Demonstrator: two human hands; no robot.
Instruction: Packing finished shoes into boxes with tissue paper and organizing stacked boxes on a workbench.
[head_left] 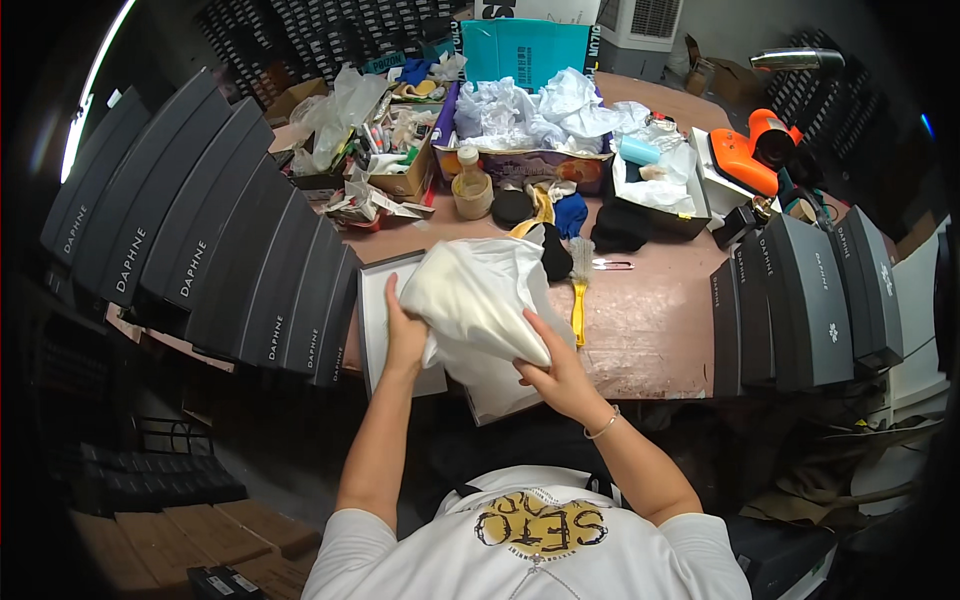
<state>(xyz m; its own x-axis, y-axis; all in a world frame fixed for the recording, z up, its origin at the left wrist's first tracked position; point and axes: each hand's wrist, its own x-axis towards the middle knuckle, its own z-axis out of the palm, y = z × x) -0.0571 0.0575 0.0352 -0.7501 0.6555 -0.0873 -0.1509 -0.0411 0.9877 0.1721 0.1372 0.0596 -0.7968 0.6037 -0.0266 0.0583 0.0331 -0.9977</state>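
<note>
Both my hands hold a soft, full white cloth bag (465,295), tilted with its lower corner toward the right; its contents are hidden. My left hand (404,335) grips its left side, thumb up along the edge. At the lower right corner, my right hand (560,372) pinches the fabric between thumb and fingers. Beneath the bag lies an opened grey shoe box (374,310) with a pale inside and white tissue paper (490,392) hanging over its near edge. A yellow-handled brush (579,312) rests just right of the bag.
Dark shoe boxes (215,235) stand in a row at left, more boxes (810,300) at right. At the back are a carton of crumpled paper (530,160), a bottle (470,185), black pads (620,228), a white tray (665,190) and an orange heat-gun-like tool (742,160).
</note>
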